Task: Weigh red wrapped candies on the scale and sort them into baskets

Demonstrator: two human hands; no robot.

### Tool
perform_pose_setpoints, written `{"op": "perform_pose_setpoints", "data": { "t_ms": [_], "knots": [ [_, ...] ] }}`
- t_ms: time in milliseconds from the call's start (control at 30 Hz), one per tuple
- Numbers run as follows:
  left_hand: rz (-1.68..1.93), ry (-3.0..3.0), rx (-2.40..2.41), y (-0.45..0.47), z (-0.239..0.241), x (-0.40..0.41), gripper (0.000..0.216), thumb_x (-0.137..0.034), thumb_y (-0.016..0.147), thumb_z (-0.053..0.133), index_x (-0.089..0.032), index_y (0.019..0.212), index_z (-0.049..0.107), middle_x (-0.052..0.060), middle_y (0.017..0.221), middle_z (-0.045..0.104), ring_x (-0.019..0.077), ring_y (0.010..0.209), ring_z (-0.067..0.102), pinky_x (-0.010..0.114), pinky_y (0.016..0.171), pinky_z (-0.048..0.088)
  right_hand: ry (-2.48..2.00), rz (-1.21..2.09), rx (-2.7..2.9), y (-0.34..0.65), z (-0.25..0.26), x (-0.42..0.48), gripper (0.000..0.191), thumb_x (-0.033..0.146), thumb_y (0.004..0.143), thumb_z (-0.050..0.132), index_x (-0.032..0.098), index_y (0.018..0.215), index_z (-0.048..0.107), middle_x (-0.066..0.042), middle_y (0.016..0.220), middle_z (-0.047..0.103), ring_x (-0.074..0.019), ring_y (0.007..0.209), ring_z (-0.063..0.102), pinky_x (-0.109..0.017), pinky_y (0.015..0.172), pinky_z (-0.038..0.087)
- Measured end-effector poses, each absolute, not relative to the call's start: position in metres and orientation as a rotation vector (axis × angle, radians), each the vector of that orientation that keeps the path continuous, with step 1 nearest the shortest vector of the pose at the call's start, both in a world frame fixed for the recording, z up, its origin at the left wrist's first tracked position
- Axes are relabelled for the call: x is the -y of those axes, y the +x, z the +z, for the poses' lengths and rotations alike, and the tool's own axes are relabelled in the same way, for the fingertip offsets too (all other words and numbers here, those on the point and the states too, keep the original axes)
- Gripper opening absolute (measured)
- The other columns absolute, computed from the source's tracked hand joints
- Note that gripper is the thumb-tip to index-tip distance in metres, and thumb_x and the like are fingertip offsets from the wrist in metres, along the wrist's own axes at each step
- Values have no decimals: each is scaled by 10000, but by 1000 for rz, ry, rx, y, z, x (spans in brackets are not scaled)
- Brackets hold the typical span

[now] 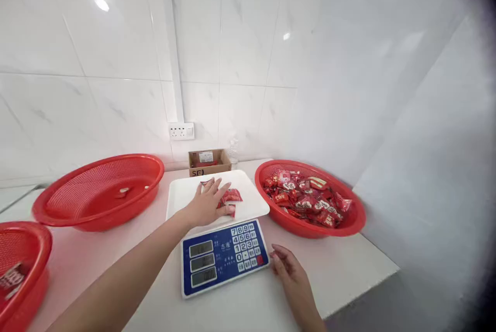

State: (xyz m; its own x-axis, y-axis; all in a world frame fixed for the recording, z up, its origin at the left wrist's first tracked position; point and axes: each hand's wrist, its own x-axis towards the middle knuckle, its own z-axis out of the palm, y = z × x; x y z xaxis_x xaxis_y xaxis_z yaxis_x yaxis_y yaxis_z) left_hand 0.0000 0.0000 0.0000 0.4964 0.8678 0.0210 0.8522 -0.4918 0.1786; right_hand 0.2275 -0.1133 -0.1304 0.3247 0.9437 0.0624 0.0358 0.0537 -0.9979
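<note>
A blue electronic scale (222, 257) with a white weighing tray (182, 195) stands on the white table. My left hand (209, 204) lies flat on the tray, fingers spread over a few red wrapped candies (231, 196). Resting on the table just right of the scale's keypad, my right hand (289, 267) has loosely curled fingers and holds nothing. A red basket (349, 223) full of several red wrapped candies sits to the right of the scale.
A large red basket (101, 192) with one or two small pieces stands at the left. Another red basket (19, 270) shows at the far left edge. A small cardboard box (209, 162) and a wall socket (181, 131) are behind. The table's edge (372, 280) runs at the right.
</note>
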Motion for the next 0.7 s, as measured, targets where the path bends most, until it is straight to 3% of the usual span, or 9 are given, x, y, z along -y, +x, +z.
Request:
{"op": "perform_pose_setpoints", "data": {
  "t_ms": [100, 233, 467, 700],
  "knots": [
    [110, 2558, -1508, 6, -4, -9, 743, -714, 797, 216, -309, 1419, 200, 131, 1511, 162, 353, 1374, 47, 644, 1010, 138, -1318, 897, 1042, 225, -127, 115, 468, 556, 656, 615, 179, 932, 634, -42, 716, 645, -161, 590, 561, -284, 589, 499],
    [102, 2569, -1517, 12, -11, -15, 665, -656, 839, 220, -311, 1407, 238, 120, 1471, 291, 344, 1368, 122, 629, 999, 200, -1284, 918, 1059, 227, -129, 115, 434, 534, 703, 590, 177, 945, 628, -35, 697, 630, -156, 591, 548, -275, 581, 488],
    [190, 2684, -1530, 14, -20, -20, 601, -567, 884, 241, -253, 1391, 316, 92, 1413, 403, 366, 1350, 165, 605, 1048, 62, -1262, 973, 1133, 230, -134, 115, 361, 489, 778, 540, 190, 958, 635, -43, 756, 635, -164, 662, 565, -265, 621, 485],
    [202, 2754, -1502, 9, -26, -28, 591, -565, 887, 257, -257, 1385, 338, 85, 1404, 421, 328, 1348, 212, 533, 1076, 158, -1316, 1037, 1165, 231, -138, 115, 373, 501, 797, 518, 194, 971, 641, -54, 805, 655, -169, 707, 587, -248, 642, 492]
  ]
}}
